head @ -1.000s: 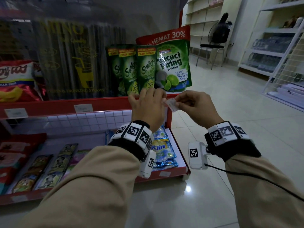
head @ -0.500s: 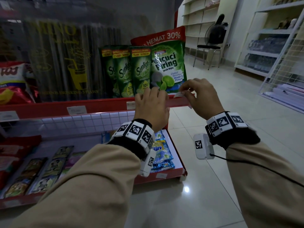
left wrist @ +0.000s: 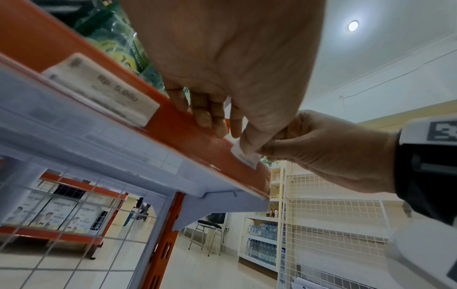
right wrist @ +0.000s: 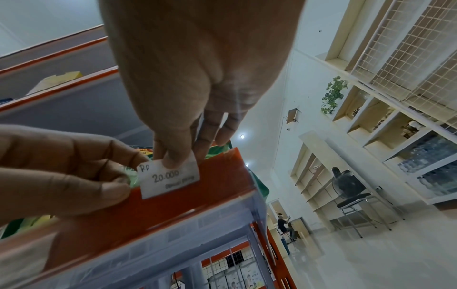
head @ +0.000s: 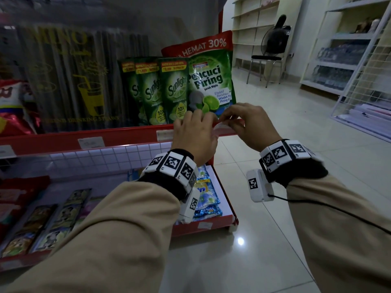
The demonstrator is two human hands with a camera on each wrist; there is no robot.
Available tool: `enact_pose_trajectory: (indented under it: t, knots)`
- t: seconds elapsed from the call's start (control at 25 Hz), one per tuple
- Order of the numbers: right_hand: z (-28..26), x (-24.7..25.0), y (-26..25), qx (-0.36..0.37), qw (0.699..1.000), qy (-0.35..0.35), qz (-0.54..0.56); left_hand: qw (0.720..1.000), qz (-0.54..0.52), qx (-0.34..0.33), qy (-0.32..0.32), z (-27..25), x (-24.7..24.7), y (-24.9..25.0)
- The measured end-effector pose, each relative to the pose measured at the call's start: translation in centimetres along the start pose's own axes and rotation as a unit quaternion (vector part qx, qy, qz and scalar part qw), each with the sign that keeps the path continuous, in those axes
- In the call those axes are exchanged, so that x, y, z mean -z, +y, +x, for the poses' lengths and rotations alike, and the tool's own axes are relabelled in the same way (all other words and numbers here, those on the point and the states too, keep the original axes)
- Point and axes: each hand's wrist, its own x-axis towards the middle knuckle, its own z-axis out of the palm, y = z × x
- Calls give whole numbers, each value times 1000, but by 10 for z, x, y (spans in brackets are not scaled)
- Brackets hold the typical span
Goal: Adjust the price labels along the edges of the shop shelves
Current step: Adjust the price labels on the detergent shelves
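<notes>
White price label (right wrist: 170, 179) with dark handwriting, red shelf edge (head: 127, 137), green pouches (head: 175, 89), beige sleeves (head: 127, 229).

The right hand (right wrist: 197, 82) pinches a small white paper price label (right wrist: 169, 179) marked "Rp 20.000" against the orange shelf edge (right wrist: 197, 197); the left hand (right wrist: 56, 176) touches the label's left end.

Matt paper label (right wrist: 169, 179), glossy floor (head: 275, 218)

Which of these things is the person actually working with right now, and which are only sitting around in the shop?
In use: price label, red shelf edge, right hand, left hand.

Just there: green soap pouches, chair, blue sachets.
</notes>
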Motion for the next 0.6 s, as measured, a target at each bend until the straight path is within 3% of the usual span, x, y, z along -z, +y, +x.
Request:
enact_pose_trajectory:
  t: [0.24, 0.6]
  knots:
    - [0, 9, 4, -32, 999, -22, 7, 999, 49, 0, -17, 5, 0, 3]
    - [7, 14, 4, -32, 988, -115, -97, 999, 47, -11, 8, 3, 1, 1]
